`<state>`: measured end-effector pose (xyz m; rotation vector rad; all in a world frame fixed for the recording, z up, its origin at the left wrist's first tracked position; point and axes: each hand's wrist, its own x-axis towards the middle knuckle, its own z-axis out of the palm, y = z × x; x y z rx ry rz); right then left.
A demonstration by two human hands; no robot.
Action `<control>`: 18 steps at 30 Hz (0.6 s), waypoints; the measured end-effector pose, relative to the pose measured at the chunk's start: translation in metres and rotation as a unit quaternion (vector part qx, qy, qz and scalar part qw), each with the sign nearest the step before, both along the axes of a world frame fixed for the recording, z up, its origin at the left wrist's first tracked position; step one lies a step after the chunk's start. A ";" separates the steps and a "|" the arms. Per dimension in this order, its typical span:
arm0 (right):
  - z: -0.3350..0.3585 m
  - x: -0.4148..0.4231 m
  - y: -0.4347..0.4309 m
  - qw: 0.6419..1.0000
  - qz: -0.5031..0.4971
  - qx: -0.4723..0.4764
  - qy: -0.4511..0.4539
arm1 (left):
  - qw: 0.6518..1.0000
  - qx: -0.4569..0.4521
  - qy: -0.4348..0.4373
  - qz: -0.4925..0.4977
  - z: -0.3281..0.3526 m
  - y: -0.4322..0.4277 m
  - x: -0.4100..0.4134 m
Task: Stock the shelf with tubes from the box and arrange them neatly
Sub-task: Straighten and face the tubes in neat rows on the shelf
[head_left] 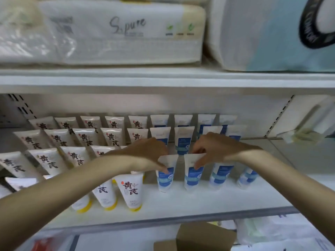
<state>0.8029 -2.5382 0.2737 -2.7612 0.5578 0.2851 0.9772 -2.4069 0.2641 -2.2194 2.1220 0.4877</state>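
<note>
Box (203,236) at bottom centre below the shelf (199,201) edge, yellow-capped tubes (129,191) front left, left hand (150,154) pinching the top of one blue tube (165,175) at centre frame, right hand (213,149) pinching the next tube (193,175) just beside it, tube rows (112,136) behind, tissue packs (116,31) across the top.

My bare forearms reach forward and converge. My left hand (149,153) is knuckles up, fingers curled, thumb pointing down, pinching the left tube (165,178). My right hand (214,147) mirrors it, pinching the right tube (192,178).
</note>
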 end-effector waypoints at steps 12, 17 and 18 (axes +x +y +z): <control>-0.004 0.014 0.001 0.998 -0.013 -0.056 -0.022 | 0.999 -0.020 -0.002 0.036 -0.003 -0.004 0.007; -0.006 0.021 -0.003 0.997 -0.010 -0.063 -0.038 | 0.999 -0.024 0.017 0.040 -0.003 -0.004 0.007; -0.007 0.021 -0.003 0.997 -0.011 -0.063 -0.039 | 0.999 -0.024 0.015 0.038 -0.003 -0.003 0.007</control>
